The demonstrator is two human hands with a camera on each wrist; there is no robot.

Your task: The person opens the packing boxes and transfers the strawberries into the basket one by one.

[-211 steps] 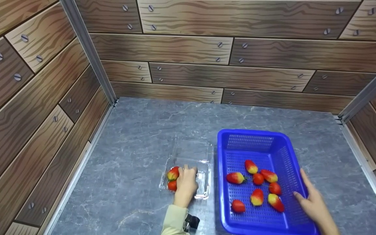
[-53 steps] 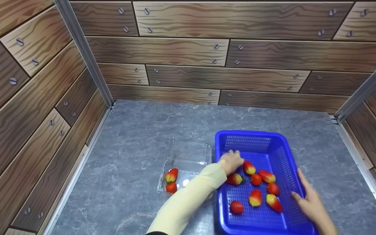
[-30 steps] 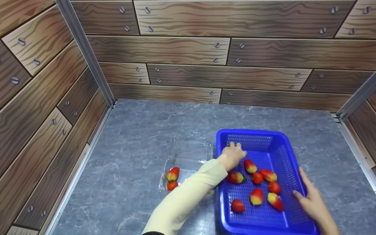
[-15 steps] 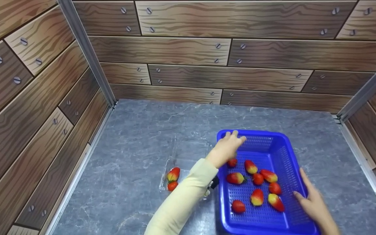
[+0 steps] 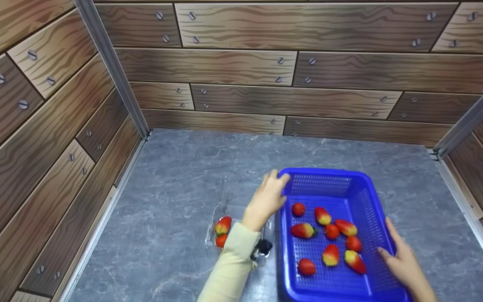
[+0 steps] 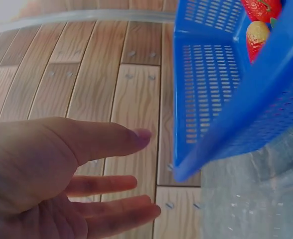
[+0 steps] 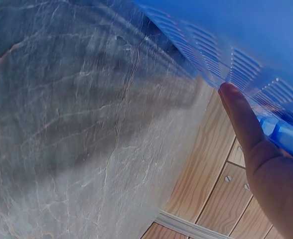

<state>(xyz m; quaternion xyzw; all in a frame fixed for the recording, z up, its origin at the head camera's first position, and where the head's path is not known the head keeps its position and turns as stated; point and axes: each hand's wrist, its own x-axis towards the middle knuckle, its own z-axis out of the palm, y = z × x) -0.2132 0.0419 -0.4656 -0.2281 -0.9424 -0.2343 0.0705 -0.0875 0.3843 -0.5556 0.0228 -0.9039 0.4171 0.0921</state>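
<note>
My left hand [image 5: 266, 197] hovers over the clear plastic clamshell box [image 5: 209, 235], beside the back-left corner of the blue basket [image 5: 285, 251]. In the left wrist view its thumb and fingers are extended and apart, with nothing between them. My right hand [image 5: 405, 262] holds the basket's right rim, thumb inside and fingers outside. Several red-and-yellow strawberries [image 5: 330, 255] and round red fruits [image 5: 307, 267] lie in the basket. One small round red fruit [image 5: 298, 209] sits near its back left. A strawberry [image 5: 223, 225] and a red fruit [image 5: 221, 240] are in the box, part of which my arm hides.
Grey marbled tabletop [image 5: 174, 201] surrounds the box and basket. Wood-patterned walls [image 5: 233, 67] stand at the back, left and right, with metal corner posts [image 5: 115, 71].
My left hand has gone from the box into the basket, then lifted back out leftward. A small round red fruit now lies at the basket's back left. My right hand stays put.
</note>
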